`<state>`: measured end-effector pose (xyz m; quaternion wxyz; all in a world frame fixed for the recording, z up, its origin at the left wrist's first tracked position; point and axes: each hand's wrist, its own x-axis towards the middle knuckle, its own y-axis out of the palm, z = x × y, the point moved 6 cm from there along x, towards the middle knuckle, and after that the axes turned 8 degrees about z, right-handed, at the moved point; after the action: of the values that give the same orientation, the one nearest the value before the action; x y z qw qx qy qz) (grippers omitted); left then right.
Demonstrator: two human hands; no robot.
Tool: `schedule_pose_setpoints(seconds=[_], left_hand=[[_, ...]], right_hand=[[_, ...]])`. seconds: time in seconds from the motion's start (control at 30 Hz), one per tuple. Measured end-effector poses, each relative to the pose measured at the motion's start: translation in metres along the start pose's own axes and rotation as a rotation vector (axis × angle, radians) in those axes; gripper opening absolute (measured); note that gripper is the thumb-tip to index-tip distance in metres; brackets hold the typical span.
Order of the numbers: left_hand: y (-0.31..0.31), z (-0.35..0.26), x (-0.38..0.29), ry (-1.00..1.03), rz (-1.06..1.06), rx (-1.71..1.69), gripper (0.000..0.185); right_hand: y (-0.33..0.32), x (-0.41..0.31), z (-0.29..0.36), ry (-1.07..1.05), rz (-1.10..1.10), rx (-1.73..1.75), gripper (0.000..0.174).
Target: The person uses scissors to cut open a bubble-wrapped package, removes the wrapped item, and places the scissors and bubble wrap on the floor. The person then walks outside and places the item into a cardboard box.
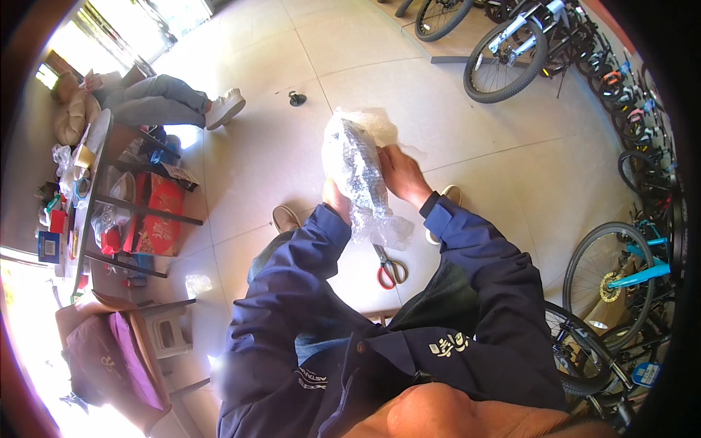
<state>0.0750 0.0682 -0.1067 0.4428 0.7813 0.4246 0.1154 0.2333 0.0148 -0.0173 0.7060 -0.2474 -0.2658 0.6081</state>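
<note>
A bundle in clear bubble wrap (358,169) is held up in front of me, between both hands. Something dark shows through the plastic, but I cannot tell what it is. My left hand (337,200) grips the bundle's lower left side, its fingers mostly hidden. From the right, my right hand (402,172) holds the upper side, fingertips out of sight behind the wrap. Loose wrap hangs below and spreads at the top. Beneath it, scissors with red and black handles (391,274) lie between my legs, blades partly covered by the plastic.
A small black object (297,99) lies on the tiled floor ahead. Left stands a cluttered table (90,202), with a red box (159,213) under it and a seated person (153,96) beyond. A chair (109,356) is lower left. Bicycles (506,60) line the right side.
</note>
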Motion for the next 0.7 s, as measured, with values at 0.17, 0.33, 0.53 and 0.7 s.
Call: schedule_pose_setpoints(seconds=[0.17, 0.33, 0.53, 0.7], left_hand=[[0.012, -0.045, -0.008, 0.548, -0.252, 0.479, 0.052], [0.036, -0.041, -0.018, 0.450, -0.157, 0.437, 0.045], [0.033, -0.122, -0.022, 0.589, 0.069, 0.601, 0.041], [0.025, -0.156, -0.023, 0.761, -0.066, 1.103, 0.037]], right_hand=[[-0.007, -0.011, 0.012, -0.001, 0.171, 0.715, 0.073], [0.005, -0.015, 0.013, 0.016, 0.102, 0.805, 0.057], [-0.029, -0.014, -0.021, 0.031, 0.293, 1.065, 0.041], [-0.052, -0.027, -0.013, 0.055, 0.411, 1.187, 0.059]])
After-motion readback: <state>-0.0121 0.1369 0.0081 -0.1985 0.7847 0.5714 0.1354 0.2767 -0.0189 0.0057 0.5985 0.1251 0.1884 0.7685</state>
